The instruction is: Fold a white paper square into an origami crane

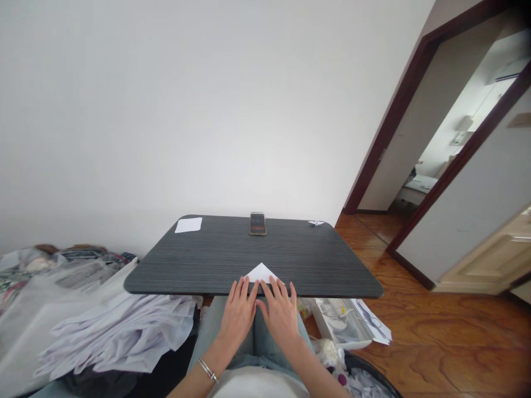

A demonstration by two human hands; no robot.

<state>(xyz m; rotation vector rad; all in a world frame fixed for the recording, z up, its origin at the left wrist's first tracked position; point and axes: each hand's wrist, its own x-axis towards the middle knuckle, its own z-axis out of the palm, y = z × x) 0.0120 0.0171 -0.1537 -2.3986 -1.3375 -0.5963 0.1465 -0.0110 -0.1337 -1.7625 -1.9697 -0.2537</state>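
Observation:
A white sheet of paper folded into a triangle (261, 272) lies at the near edge of the dark table (207, 260), its point facing away from me. My left hand (240, 309) rests with flat, stretched fingers on the paper's lower left part. On its lower right part lie the spread fingers of my right hand (280, 312). Both hands press from above, side by side, and cover the near edge of the triangle. Neither hand grips anything.
At the table's far left lies a stack or sheet of white paper (188, 225). A phone-like dark device (258, 224) stands at the back middle. A small folded paper piece (316, 223) sits far right. Piled cloth (124, 331) lies left; an open white box (342, 326) is below right.

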